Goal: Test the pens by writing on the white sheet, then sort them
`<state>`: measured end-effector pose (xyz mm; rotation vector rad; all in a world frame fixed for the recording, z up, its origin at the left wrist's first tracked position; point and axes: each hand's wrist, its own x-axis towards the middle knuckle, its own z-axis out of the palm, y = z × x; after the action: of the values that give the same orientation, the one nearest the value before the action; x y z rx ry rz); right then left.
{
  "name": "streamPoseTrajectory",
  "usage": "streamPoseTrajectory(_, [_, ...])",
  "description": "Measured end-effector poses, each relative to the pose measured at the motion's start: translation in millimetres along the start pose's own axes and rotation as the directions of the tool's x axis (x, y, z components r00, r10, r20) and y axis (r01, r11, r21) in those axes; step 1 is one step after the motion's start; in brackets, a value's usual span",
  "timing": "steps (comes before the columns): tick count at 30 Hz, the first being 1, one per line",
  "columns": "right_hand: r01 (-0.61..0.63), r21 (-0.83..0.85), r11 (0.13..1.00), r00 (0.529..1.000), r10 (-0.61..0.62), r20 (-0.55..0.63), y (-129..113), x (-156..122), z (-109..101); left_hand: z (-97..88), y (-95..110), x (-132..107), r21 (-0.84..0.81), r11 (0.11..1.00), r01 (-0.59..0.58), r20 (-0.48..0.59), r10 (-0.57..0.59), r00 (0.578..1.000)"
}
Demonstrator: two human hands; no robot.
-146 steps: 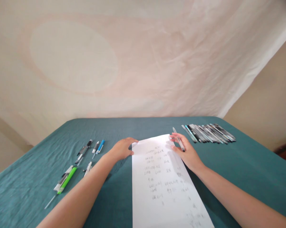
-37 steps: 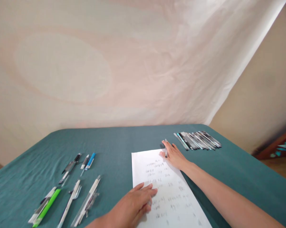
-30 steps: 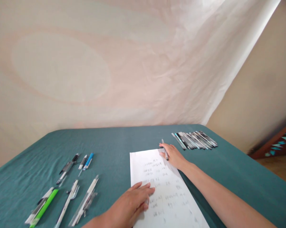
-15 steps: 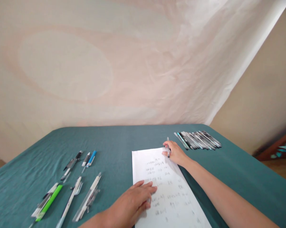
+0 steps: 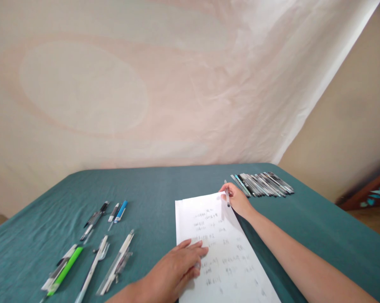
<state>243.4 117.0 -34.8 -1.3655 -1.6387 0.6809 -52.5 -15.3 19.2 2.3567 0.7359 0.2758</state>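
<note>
Handwriting in several lines covers the white paper, which lies on the table in front of me. My left hand rests on its left part, fingers stretched out and holding nothing. At the paper's top right corner, my right hand is closed around a clear pen with a dark end, which points down toward me. The fingers of that hand also touch the sheet's corner, which looks slightly raised; whether they pinch it is hard to tell.
A dense row of pens lies at the back right. On the left are a green pen, a blue pen, a white pen and several others. A pale cloth hangs behind the green-covered table.
My right hand has moved slightly right and away from me with the pen, and the paper's top right corner has shifted up with it. My left hand stays in place.
</note>
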Motion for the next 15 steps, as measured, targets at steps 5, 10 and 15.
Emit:
streamPoseTrajectory(5, [0.009,-0.059,0.998,0.998,-0.006,0.063,-5.2,-4.7,-12.6,-1.4,0.8,-1.7,-0.057,0.998,-0.037,-0.058,0.034,0.998])
streamPoseTrajectory(10, [0.001,-0.072,0.997,0.996,0.006,0.094,2.7,-5.6,-25.0,-1.3,0.3,-2.4,-0.062,0.998,-0.032,-0.049,0.029,0.998])
streamPoseTrajectory(15, [-0.002,-0.108,0.994,0.993,0.015,0.12,11.4,-4.3,-27.5,-2.7,1.1,-1.7,-0.069,0.997,-0.038,-0.043,0.035,0.998])
